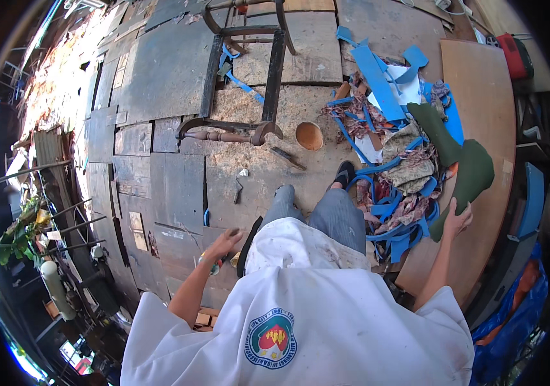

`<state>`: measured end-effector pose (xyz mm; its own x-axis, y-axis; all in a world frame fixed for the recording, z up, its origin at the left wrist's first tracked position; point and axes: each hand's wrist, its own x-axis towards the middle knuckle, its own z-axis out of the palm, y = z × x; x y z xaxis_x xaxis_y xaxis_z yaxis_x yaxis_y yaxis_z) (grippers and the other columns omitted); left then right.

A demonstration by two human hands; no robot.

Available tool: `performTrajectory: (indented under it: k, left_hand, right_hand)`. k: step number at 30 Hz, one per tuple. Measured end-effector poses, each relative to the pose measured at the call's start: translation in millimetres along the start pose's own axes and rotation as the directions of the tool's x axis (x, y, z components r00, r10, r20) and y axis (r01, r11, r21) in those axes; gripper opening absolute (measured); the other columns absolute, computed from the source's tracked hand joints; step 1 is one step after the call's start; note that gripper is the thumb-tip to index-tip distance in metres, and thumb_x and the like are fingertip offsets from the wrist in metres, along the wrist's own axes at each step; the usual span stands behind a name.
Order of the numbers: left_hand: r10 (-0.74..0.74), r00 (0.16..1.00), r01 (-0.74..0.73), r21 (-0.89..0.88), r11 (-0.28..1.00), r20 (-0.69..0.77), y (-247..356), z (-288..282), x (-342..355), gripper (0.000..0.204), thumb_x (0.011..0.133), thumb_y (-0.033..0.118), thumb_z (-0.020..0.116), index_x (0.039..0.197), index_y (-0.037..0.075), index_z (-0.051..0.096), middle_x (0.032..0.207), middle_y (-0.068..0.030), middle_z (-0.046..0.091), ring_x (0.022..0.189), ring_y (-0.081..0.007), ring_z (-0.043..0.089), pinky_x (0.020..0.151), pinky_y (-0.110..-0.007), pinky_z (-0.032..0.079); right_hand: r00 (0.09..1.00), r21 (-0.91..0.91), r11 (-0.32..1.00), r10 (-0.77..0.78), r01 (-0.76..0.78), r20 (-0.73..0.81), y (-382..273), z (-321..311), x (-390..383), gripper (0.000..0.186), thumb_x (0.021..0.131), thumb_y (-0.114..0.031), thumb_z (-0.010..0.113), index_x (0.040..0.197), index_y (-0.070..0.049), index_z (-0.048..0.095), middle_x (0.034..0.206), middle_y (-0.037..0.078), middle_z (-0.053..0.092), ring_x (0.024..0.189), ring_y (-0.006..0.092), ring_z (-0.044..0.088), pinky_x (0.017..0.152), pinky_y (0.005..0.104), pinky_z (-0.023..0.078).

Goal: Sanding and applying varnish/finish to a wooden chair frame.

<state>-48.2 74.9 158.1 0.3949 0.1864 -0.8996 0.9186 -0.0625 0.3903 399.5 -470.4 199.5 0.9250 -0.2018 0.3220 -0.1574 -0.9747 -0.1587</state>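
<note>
My right hand [458, 219] is closed on the edge of a long, floppy dark green piece of cloth or thin foam [474, 174], its exact material unclear. The piece drapes over a brown wooden board [481, 96] and the scrap pile beside it. That pile has blue foam strips [378, 83], pinkish shredded scraps [416, 168] and a crumpled grey-brown cloth [400, 145]. On the other side, my left hand [224, 244] hovers beside my left leg, fingers loosely apart and nothing visible in them. Just under it lies a small roundish item [215, 266] I cannot make out.
A dark wooden chair frame [276, 77] without a seat lies ahead amid sawdust. Nearby are a round tub [309, 136] with brownish contents, a dark narrow tool [288, 158] and a small tool [238, 192]. A red case [514, 56] sits far right; plants [14, 241] and clutter line the left.
</note>
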Motion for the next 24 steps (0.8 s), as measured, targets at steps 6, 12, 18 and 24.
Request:
performTrajectory:
  k: [6, 12, 18, 24]
  left_hand:
    - [-0.296, 0.885, 0.452, -0.510, 0.732, 0.359, -75.8, 50.5, -82.0, 0.059, 0.094, 0.051, 0.046, 0.140, 0.013, 0.044, 0.142, -0.0074, 0.045, 0.131, -0.0281, 0.042, 0.100, -0.051, 0.038]
    - [-0.265, 0.899, 0.434, -0.623, 0.651, 0.349, -108.5, 82.2, -107.9, 0.060, 0.094, 0.051, 0.045, 0.141, 0.013, 0.043, 0.143, -0.0077, 0.044, 0.131, -0.0281, 0.042, 0.101, -0.051, 0.038]
    - [-0.267, 0.897, 0.440, -0.678, 0.589, 0.351, -123.2, 114.7, -132.5, 0.061, 0.094, 0.052, 0.045, 0.141, 0.013, 0.042, 0.143, -0.0080, 0.044, 0.131, -0.0282, 0.042, 0.101, -0.051, 0.037]
    - [-0.279, 0.905, 0.424, -0.733, 0.532, 0.321, -113.7, 148.7, -142.3, 0.061, 0.094, 0.052, 0.045, 0.141, 0.013, 0.042, 0.143, -0.0083, 0.043, 0.132, -0.0282, 0.041, 0.102, -0.051, 0.037]
  right_hand:
    - [0.896, -0.027, 1.000, 0.000, 0.014, 0.444, 25.7, -12.9, -55.9, 0.056, 0.084, -0.036, 0.069, 0.129, -0.008, 0.051, 0.134, 0.024, 0.042, 0.125, 0.0387, 0.041, 0.104, 0.0464, 0.035]
    - [0.669, 0.128, 0.976, -0.214, 0.176, 0.712, -37.1, -21.2, -121.2, 0.048, 0.084, -0.027, 0.067, 0.126, -0.007, 0.053, 0.130, 0.022, 0.045, 0.122, 0.0360, 0.042, 0.102, 0.0420, 0.037]
    - [0.570, 0.311, 0.913, -0.407, 0.263, 0.714, -68.9, 7.0, -111.9, 0.040, 0.081, -0.021, 0.070, 0.115, -0.004, 0.058, 0.127, 0.024, 0.044, 0.115, 0.0374, 0.045, 0.100, 0.0430, 0.038]
    - [0.525, 0.337, 0.908, -0.419, 0.250, 0.741, -107.2, 0.2, -92.2, 0.037, 0.083, -0.024, 0.068, 0.113, -0.004, 0.063, 0.113, 0.023, 0.056, 0.105, 0.0338, 0.055, 0.092, 0.0401, 0.045]
